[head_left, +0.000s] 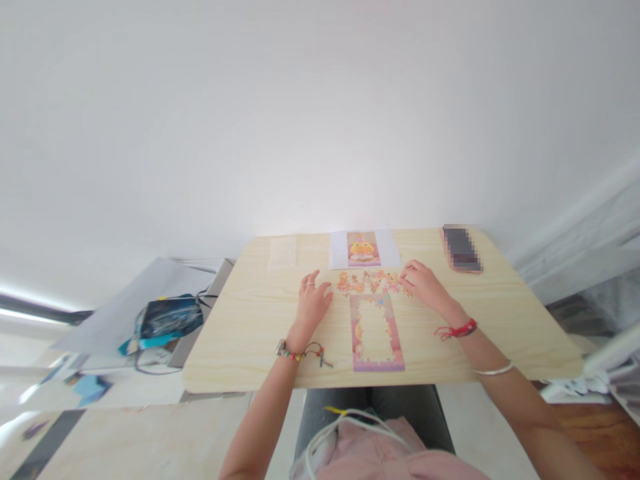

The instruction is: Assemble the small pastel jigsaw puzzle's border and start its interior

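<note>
Loose jigsaw puzzle pieces in orange, pink and yellow lie in a band across the table. Below them is a puzzle frame with its pink and purple border joined and bare wood showing inside. At the right end of the pieces, my right hand has its fingers bent together on a small piece, partly hidden by the fingertips. My left hand rests over the table left of the pieces, fingers apart, holding nothing. A reference picture of a yellow figure lies behind the pieces on white paper.
A phone lies at the table's back right. Near the back left is a pale, see-through sheet. The wooden table meets a white wall. Left of it, a dark blue bag sits on a lower surface. A white cable crosses my lap.
</note>
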Demonstrator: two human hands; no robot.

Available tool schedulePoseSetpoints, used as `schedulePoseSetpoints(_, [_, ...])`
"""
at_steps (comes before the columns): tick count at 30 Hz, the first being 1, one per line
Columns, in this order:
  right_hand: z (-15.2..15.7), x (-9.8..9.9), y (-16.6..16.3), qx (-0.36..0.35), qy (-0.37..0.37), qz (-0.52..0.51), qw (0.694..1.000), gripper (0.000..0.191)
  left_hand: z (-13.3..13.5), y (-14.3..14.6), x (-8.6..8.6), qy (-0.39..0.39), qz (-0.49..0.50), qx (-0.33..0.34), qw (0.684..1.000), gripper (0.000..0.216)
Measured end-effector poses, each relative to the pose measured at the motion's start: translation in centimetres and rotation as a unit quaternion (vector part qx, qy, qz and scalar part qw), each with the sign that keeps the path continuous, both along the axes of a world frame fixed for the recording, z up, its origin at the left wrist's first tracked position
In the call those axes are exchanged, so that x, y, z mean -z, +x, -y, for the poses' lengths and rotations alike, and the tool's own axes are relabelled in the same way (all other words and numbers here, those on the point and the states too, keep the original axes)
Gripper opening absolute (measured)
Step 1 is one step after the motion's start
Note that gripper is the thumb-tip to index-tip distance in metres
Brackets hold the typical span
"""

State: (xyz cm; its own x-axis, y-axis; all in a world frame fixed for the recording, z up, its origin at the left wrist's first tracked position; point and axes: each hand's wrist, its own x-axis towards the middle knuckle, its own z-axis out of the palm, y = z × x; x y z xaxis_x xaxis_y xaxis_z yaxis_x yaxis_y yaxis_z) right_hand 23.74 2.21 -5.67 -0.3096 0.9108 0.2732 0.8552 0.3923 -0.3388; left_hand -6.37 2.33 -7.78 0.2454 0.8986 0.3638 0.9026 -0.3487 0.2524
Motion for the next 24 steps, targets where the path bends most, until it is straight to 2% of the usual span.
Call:
schedulePoseSetpoints(5, [-0.3, -1.2, -4.4, -0.082, -0.001, -0.015, 0.997, 0.012, -0.1, 1.0, 0.1, 0.003, -0.002, 0.013, 1.0, 0.019])
schedulePoseSetpoints(7, [-0.4, -1.1, -6.4, -0.107, -0.004, -0.005, 0.994, 0.011, -0.2, 1.4, 0.2, 0.002, 0.0, 0.009, 1.0, 0.019])
schedulePoseSetpoints(12, [-1.6, 0.4, -9.4, -0.11, 0.0, 0.025, 0.994, 0.01, -0.8, 1.8, 0.0, 0.005, -0.003, 0.012, 1.0, 0.02])
schedulePoseSetpoints(19, [-3.9, 1.7, -9.0, -0.098, 0.004, -0.006, 0.995, 0.012, -1.5, 2.3, -0.4, -0.028, -0.014, 0.014, 0.999, 0.017])
schedulePoseSetpoints(24, [-3.8, 1.6, -7.4, -0.083, -0.007, -0.017, 0.996, 0.013, -1.4, 2.5, -0.7, -0.045, -0.023, 0.003, 0.999, 0.014])
